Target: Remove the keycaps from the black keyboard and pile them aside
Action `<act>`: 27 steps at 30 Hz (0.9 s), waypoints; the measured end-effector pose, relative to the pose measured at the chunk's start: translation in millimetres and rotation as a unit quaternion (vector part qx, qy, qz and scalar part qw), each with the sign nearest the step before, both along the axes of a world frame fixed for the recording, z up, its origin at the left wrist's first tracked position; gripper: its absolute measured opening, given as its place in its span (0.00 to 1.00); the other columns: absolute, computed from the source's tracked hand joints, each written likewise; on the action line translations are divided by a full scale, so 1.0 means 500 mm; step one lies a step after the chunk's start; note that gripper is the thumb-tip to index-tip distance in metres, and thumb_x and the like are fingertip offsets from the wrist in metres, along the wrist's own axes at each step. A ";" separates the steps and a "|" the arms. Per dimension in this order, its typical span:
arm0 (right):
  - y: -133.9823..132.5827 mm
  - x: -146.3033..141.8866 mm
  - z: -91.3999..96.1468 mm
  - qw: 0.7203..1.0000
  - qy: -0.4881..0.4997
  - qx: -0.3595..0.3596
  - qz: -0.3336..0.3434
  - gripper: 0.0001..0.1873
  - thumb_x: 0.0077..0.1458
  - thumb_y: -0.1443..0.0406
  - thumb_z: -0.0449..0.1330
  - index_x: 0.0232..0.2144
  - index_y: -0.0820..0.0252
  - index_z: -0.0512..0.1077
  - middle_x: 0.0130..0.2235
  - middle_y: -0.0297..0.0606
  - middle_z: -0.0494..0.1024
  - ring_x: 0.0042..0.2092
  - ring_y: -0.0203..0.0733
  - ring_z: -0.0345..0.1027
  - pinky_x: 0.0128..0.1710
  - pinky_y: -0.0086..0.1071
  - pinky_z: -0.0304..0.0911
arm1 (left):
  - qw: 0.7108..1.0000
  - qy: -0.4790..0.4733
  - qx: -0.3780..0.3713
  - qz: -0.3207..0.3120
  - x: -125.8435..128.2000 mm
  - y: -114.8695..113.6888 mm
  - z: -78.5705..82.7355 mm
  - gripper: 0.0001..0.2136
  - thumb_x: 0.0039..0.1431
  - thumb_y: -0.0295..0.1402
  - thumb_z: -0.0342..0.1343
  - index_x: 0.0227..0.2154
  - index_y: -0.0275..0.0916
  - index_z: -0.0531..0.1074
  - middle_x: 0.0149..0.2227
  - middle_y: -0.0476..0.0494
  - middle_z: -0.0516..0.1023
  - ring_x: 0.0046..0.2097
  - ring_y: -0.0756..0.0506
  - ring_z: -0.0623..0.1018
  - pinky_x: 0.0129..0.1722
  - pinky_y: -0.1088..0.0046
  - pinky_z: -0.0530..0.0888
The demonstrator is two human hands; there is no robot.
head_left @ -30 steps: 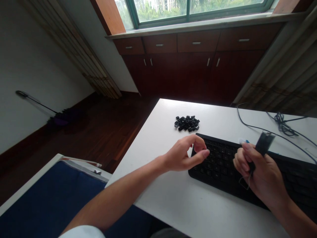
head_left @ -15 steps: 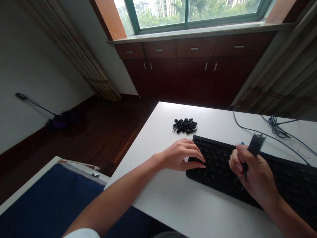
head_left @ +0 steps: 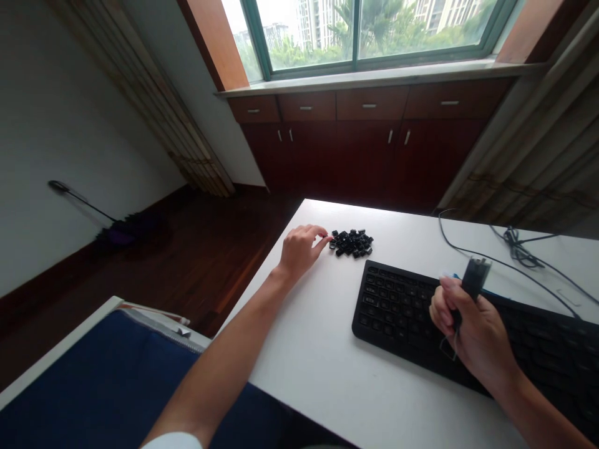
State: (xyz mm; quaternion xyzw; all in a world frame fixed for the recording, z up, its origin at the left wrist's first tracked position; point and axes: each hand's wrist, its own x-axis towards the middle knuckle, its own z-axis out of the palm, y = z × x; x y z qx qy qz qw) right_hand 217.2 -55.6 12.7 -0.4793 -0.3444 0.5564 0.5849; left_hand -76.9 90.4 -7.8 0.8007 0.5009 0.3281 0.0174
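At the left side of a heap of black keycaps (head_left: 352,243), my left hand (head_left: 302,251) has its thumb and forefinger pinched together. A small dark keycap (head_left: 324,236) shows between those fingertips. My right hand (head_left: 472,324) is wrapped round the dark handle of a keycap puller (head_left: 476,275), held upright over the keyboard. Thin wire loops of the puller stick out below the fist. The black keyboard (head_left: 381,308) lies at a slant on the white table, its right part partly covered by my right hand and forearm.
A thin black cable (head_left: 496,254) runs behind the keyboard, with a bundled cable (head_left: 517,246) beside it. A bent piece of wire (head_left: 568,298) lies at the right. The white table (head_left: 299,368) ends at its left edge, near a blue-covered piece of furniture (head_left: 98,380).
My left hand has moved from the keyboard's left end back and left to the keycap heap. The right hand still grips the puller over the keyboard. The view has shifted slightly.
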 end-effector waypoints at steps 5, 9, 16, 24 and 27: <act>0.000 -0.003 0.003 1.000 -0.001 -0.001 -0.003 0.25 0.62 0.56 0.63 0.17 0.58 0.63 0.18 0.31 0.62 0.20 0.33 0.53 0.20 0.32 0.47 | 0.999 -0.011 -0.038 0.024 -0.001 0.004 -0.018 0.09 0.63 0.41 0.62 0.32 0.41 0.78 0.32 0.46 0.80 0.35 0.44 0.76 0.38 0.69 0.68; 0.001 -0.005 0.004 1.000 0.013 0.000 -0.010 0.24 0.61 0.56 0.64 0.18 0.57 0.63 0.18 0.31 0.62 0.20 0.33 0.53 0.19 0.32 0.46 | 0.996 -0.052 -0.068 0.006 0.005 0.004 -0.017 0.10 0.65 0.41 0.59 0.33 0.40 0.78 0.31 0.46 0.78 0.34 0.44 0.75 0.39 0.68 0.68; 0.001 -0.005 0.002 1.000 0.012 0.001 -0.010 0.23 0.62 0.56 0.64 0.19 0.57 0.63 0.18 0.30 0.63 0.20 0.33 0.53 0.19 0.31 0.47 | 0.964 -0.187 -0.144 -0.120 0.072 -0.059 0.020 0.13 0.66 0.45 0.56 0.36 0.39 0.70 0.37 0.44 0.76 0.37 0.47 0.74 0.40 0.69 0.72; 0.001 0.000 -0.005 1.000 0.015 0.002 -0.007 0.23 0.63 0.57 0.63 0.19 0.57 0.63 0.18 0.30 0.63 0.19 0.33 0.53 0.19 0.31 0.48 | 0.715 -0.375 -0.446 -0.387 0.166 -0.208 0.044 0.22 0.58 0.40 0.66 0.27 0.40 0.55 0.26 0.55 0.63 0.26 0.55 0.62 0.25 0.77 0.61; 0.002 -0.001 -0.004 1.000 0.014 0.001 -0.006 0.23 0.63 0.57 0.63 0.20 0.57 0.62 0.18 0.30 0.63 0.20 0.33 0.53 0.19 0.31 0.48 | 0.676 -0.394 -0.481 -0.397 0.168 -0.219 0.046 0.20 0.60 0.36 0.65 0.25 0.39 0.56 0.26 0.54 0.64 0.25 0.56 0.63 0.24 0.76 0.59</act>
